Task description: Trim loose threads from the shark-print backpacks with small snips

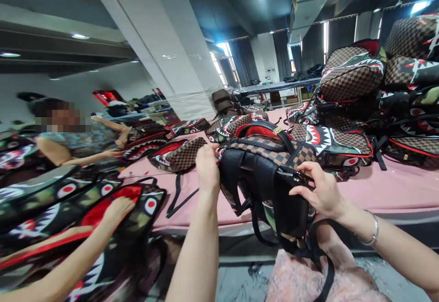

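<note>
A backpack with a black back panel, hanging straps and a brown checkered side lies over the pink table's front edge, in front of me. Its top handle stands up beside a red-lined opening. My left hand grips the backpack's left side, fingertips partly hidden behind it. On the right side, my right hand has thumb and fingers around small black scissors, whose blades lie against the checkered edge. A bracelet is on my right wrist.
More shark-face bags lie behind, with a tall pile at the right. At the left, another person's hand reaches into a red-lined bag. A further person sits behind. The pink table extends rightward.
</note>
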Action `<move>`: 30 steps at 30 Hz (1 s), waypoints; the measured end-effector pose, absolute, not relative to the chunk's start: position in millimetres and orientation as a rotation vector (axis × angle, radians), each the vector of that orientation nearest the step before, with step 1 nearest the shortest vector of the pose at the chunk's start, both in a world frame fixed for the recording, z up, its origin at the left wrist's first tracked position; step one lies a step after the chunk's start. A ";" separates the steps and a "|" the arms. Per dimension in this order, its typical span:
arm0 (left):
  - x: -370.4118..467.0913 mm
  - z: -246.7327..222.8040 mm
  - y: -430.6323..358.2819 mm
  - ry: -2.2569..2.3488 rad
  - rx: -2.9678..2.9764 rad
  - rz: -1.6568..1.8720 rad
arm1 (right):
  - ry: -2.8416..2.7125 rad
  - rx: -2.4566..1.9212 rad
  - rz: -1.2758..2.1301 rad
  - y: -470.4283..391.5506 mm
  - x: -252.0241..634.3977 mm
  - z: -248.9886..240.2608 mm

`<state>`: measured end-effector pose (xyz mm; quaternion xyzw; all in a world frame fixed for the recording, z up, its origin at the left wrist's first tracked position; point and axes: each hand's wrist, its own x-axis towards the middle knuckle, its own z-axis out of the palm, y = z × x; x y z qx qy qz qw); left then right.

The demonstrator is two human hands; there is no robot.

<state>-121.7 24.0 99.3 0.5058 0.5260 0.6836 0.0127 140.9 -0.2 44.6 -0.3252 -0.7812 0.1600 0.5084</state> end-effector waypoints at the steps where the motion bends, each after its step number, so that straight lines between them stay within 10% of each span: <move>1: -130.6 93.4 25.3 1.658 1.495 2.066 | -1.875 -0.779 0.398 0.7 138.7 41.3; 15: -35.2 24.9 -30.5 1.759 2.152 1.939 | -1.305 -0.875 0.462 108.5 135.0 68.2; 30: 13.1 41.3 -44.1 1.861 2.637 1.564 | -2.319 -0.806 -0.017 12.2 95.8 148.1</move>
